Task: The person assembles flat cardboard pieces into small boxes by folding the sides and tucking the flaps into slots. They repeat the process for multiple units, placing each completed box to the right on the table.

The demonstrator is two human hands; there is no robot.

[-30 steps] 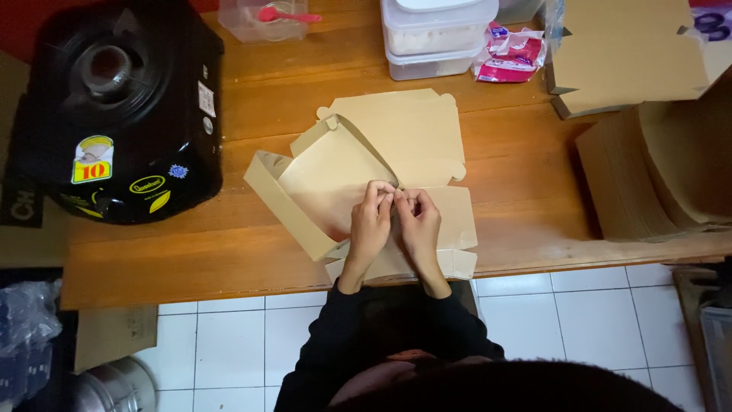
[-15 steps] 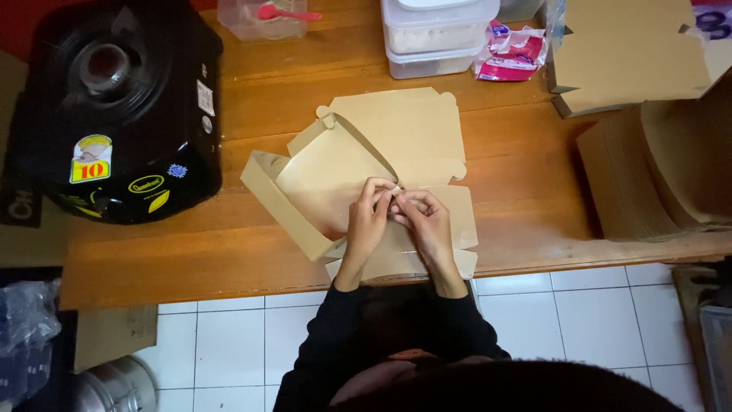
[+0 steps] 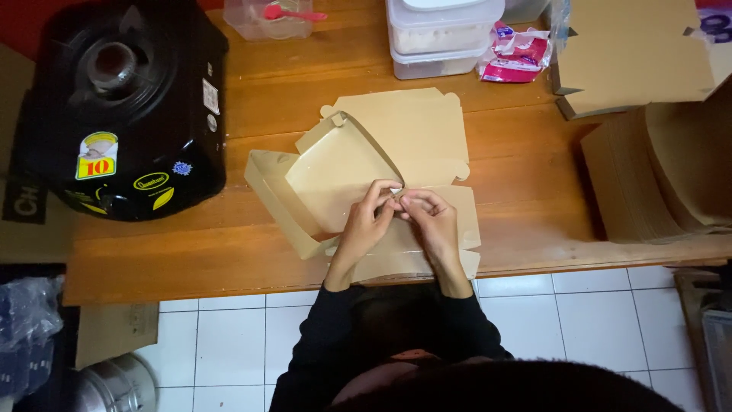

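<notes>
A flat, partly folded brown cardboard food box [image 3: 366, 172] is seen lying on the orange-brown wooden table [image 3: 259, 107], close to the near edge, with one glossy panel raised at a slant and a flap with rounded tabs spread flat behind it. The left hand [image 3: 366, 225] and the right hand [image 3: 431, 221] are brought together over the middle of the box, where a corner of the raised panel is pinched between the narrowly closed fingertips of both. The fingertips are nearly touching each other at that corner.

Compared with the picture half a second earlier, little has been changed: the pinch has been kept at the same corner, the hands have been held in nearly the same spot, and the box has not been shifted on the table.

To the left, a large black round appliance with stickers [image 3: 122, 107] is stood on the table, well apart from the box. Behind the box, a stack of white lidded plastic containers [image 3: 438, 34], a clear plastic tub with a pink spoon [image 3: 278, 17] and a pink and white sachet [image 3: 518, 53] are set. At the right, a pile of flat brown cardboard blanks [image 3: 656, 168] is stacked.
</notes>
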